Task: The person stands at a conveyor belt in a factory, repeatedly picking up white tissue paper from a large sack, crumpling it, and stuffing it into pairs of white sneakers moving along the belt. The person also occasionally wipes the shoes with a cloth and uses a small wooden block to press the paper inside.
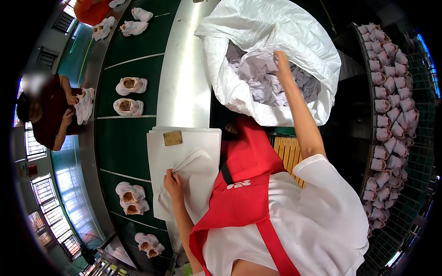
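Note:
My left hand (173, 185) is closed on the edge of a white paper sheet (195, 165), whose corner is lifted and folded over. Below it lies a stack of white paper (156, 149), with a small brownish block (173, 138) resting on its far part. My right hand (282, 64) reaches over the mouth of a big white woven sack (258, 27). Its fingers are closed on a piece of crumpled paper (258, 63). More crumpled paper (271, 92) fills the sack beneath.
To the left, a green conveyor belt (124, 158) carries pairs of pale shoes (130, 85). A metal ledge (184, 69) runs beside it. Across the belt, a person (50, 110) holds shoes. At right stands a rack of paper-stuffed shoes (391, 115). Wooden slats (287, 152) show below the sack.

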